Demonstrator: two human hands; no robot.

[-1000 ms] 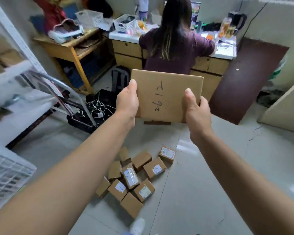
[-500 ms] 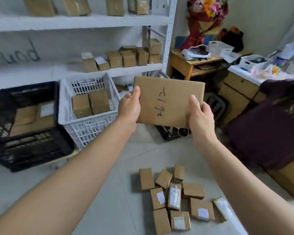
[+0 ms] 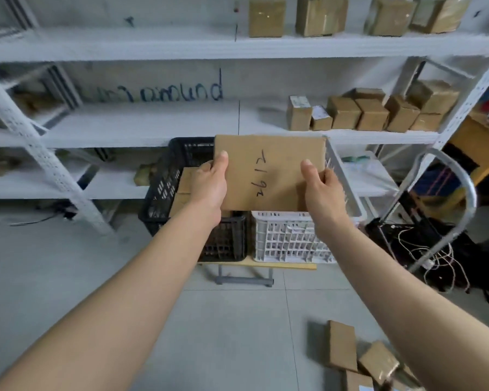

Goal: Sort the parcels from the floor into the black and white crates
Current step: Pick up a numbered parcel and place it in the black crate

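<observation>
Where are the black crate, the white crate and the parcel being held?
black crate point(image 3: 228, 239), head view, its front wall.
white crate point(image 3: 288, 239), head view, its front wall.
held parcel point(image 3: 283, 170), head view, its flat face.

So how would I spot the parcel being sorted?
Find the white shelves; in front stand a black crate and a white crate side by side. Held before them by the left hand and right hand is a flat brown parcel. Unlike the small boxes nearby, it is wide, thin and has handwriting on it.
</observation>
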